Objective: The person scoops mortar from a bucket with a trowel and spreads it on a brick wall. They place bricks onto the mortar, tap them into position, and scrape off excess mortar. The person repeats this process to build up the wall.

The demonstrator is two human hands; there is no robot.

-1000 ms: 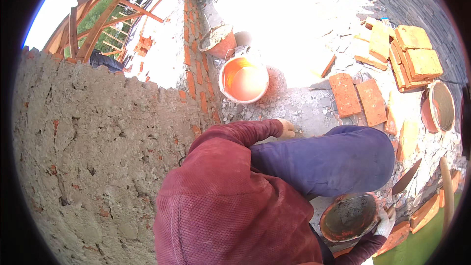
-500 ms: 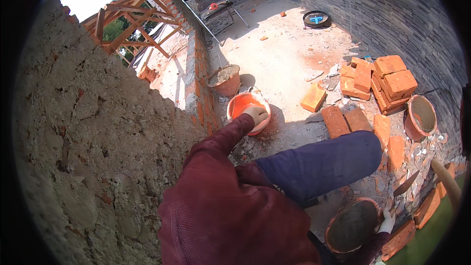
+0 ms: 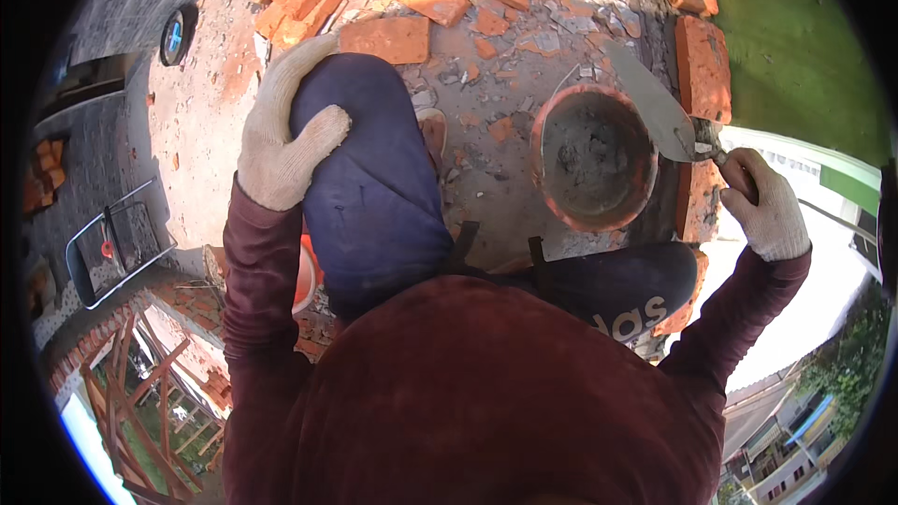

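My left hand, in a pale knit glove, rests open on my bent left knee, thumb and fingers spread over the dark blue trouser cloth. My right hand, gloved too, is closed around the handle of a trowel, whose broad grey blade points up and left past the rim of a terracotta-coloured bucket. Wet grey mortar fills the bottom of that bucket. A row of orange bricks runs along the edge just right of the trowel.
Stacked bricks and loose bricks lie beyond my knee among rubble. An orange bucket is partly hidden by my left leg. A folding chair and black round tub are at left. A green surface lies past the brick edge.
My view has turned sharply right and downward. My left hand has left the orange bucket for my knee. My right hand has moved from beside the mortar bucket's rim, with the trowel.
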